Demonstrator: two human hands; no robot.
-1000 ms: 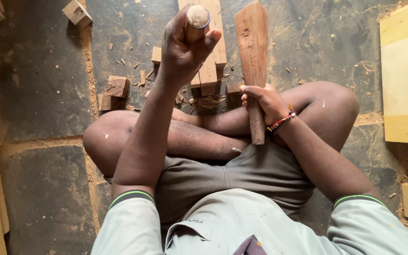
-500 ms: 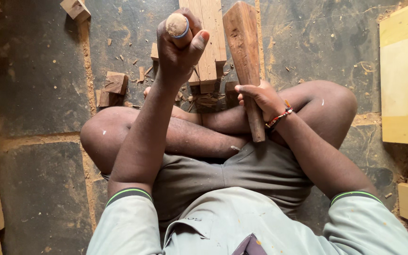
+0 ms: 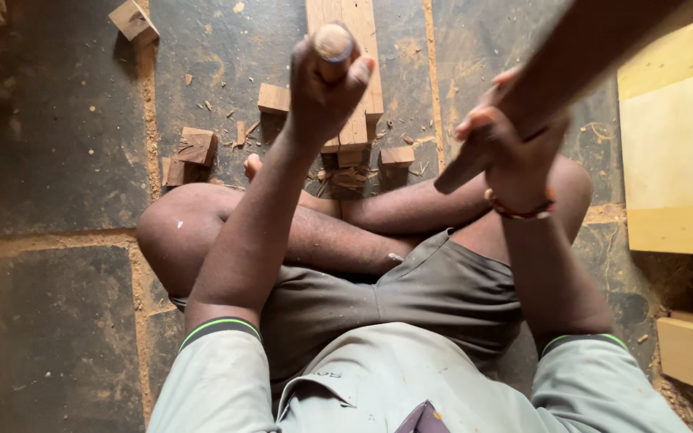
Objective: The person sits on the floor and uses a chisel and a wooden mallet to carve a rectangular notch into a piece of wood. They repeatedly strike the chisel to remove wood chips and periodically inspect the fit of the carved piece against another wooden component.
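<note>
**A:** What is each hand doing?

**B:** The left hand, top centre of the frame, is clenched round a round wooden chisel handle with a metal ring near its butt. The handle stands nearly upright, so its hidden blade end points down at the long pale wooden plank lying on the floor beyond the crossed legs. The right hand, upper right, is wrapped round the grip of a dark wooden mallet, which slants up and out of the top right corner, blurred. Held that high, it looks poised above the chisel's butt, though the two are apart.

**A:** Why the small blocks?

**B:** Several small brown wooden offcuts lie left of the plank, and another just beside its near end. I judge they are waste or props; I cannot tell which. The bare feet appear to brace the plank's near end.

**A:** And the surroundings?

**B:** A dark stone-slab floor with sandy joints, scattered with shavings. Pale yellow boards lean in at the right edge, and more timber sits at the far left edge.
</note>
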